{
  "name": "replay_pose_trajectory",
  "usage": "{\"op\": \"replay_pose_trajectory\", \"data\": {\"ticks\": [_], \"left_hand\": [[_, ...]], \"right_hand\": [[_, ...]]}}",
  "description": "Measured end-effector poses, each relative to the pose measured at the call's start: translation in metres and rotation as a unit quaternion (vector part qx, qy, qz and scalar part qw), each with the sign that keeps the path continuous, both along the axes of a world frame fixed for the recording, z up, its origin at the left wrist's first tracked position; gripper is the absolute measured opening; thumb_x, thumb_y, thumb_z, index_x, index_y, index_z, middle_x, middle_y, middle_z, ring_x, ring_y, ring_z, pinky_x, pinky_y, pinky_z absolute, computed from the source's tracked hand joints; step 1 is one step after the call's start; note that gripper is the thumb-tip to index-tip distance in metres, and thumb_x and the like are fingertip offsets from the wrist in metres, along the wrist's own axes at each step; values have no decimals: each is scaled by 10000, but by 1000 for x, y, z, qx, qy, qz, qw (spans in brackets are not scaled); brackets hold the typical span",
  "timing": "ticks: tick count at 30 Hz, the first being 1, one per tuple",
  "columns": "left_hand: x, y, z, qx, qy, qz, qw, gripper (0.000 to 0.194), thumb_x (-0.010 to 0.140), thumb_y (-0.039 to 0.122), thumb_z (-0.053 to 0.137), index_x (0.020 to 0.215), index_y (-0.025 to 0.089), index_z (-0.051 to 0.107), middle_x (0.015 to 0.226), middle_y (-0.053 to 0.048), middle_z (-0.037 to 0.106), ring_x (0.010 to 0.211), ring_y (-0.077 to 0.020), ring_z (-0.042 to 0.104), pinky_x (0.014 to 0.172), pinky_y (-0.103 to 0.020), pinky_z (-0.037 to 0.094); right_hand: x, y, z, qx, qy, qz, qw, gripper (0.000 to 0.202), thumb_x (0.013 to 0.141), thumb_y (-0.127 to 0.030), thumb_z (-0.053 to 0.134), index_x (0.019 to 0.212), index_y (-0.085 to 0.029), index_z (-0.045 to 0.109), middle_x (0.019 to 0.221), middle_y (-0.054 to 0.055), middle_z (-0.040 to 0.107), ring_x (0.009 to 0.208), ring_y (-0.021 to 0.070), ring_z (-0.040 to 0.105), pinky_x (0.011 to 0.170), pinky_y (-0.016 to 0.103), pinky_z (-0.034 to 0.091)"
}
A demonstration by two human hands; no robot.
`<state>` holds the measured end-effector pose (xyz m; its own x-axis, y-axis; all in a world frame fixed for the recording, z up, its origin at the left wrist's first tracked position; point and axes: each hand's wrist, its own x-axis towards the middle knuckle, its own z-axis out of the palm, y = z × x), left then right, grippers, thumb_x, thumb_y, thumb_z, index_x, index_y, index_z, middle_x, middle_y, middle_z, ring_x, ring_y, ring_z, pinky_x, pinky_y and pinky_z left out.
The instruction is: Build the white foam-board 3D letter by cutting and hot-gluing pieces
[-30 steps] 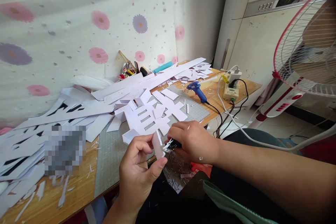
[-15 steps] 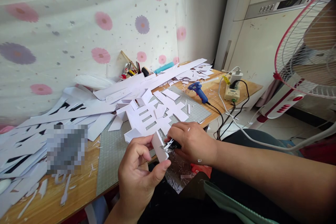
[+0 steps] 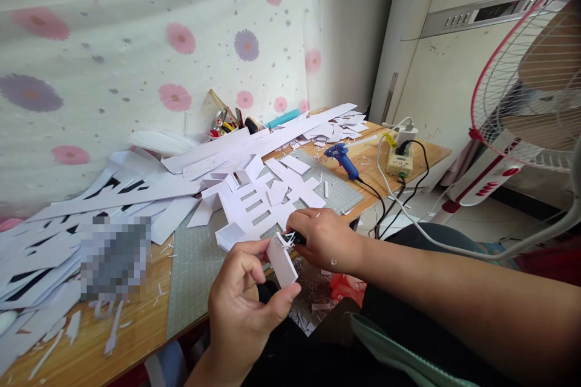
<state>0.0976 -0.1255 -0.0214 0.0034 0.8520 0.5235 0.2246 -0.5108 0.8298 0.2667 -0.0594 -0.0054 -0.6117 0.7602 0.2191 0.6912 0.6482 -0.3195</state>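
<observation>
Between the thumb and fingers of my left hand a small white board piece is held up, tilted, near the table's front edge. My right hand is closed around a black tool, whose tip meets the upper end of the piece. Thin white shavings cling to that tip, and the blade itself is mostly hidden. Just behind the hands, a white cut-out board with slots lies on the grey cutting mat.
A blue glue gun and a power strip with cables are at the right. White sheets pile up at the left. A fan stands far right. Scraps and a red bag lie below the table edge.
My right hand and the black tool have moved slightly up and left, to the top end of the white piece. The piece has shifted a little right and down with my left hand.
</observation>
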Motion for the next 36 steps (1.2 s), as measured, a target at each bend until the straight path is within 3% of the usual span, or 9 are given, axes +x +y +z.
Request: {"op": "replay_pose_trajectory", "data": {"ticks": [6,9,18,27,36], "left_hand": [[3,-7,3,19,32,-32,999,317,683,184,749,722,211,436,998,-24,617,900,-134,611,780,-210,507],[2,-7,3,29,63,-15,997,330,686,158,745,734,216,424,1007,-27,612,933,-145,609,798,-226,504],[-8,1,-1,35,59,35,997,337,696,126,726,725,216,403,998,-30,598,927,-169,612,776,-267,503],[-5,-2,2,34,63,20,997,326,704,140,727,720,215,409,1015,-40,604,938,-167,595,782,-260,501],[-5,0,1,34,58,23,997,330,702,138,726,713,215,406,994,-43,606,935,-181,605,759,-269,519]], "right_hand": [[-4,8,-3,-16,-11,-49,999,152,853,-256,559,959,-151,592,910,93,684,828,231,642,644,292,391],[-3,10,-3,-30,14,-65,997,129,857,-235,538,944,-155,589,886,84,685,812,221,640,648,286,387],[4,-14,-8,22,103,76,991,173,717,-173,618,886,-143,601,802,57,645,698,183,582,615,268,406],[6,-11,-13,93,138,69,984,137,700,-165,606,837,-151,600,742,45,629,640,174,560,566,264,377],[9,-15,-13,72,120,80,987,127,734,-217,602,851,-166,596,756,40,629,642,166,562,569,253,377]]}}
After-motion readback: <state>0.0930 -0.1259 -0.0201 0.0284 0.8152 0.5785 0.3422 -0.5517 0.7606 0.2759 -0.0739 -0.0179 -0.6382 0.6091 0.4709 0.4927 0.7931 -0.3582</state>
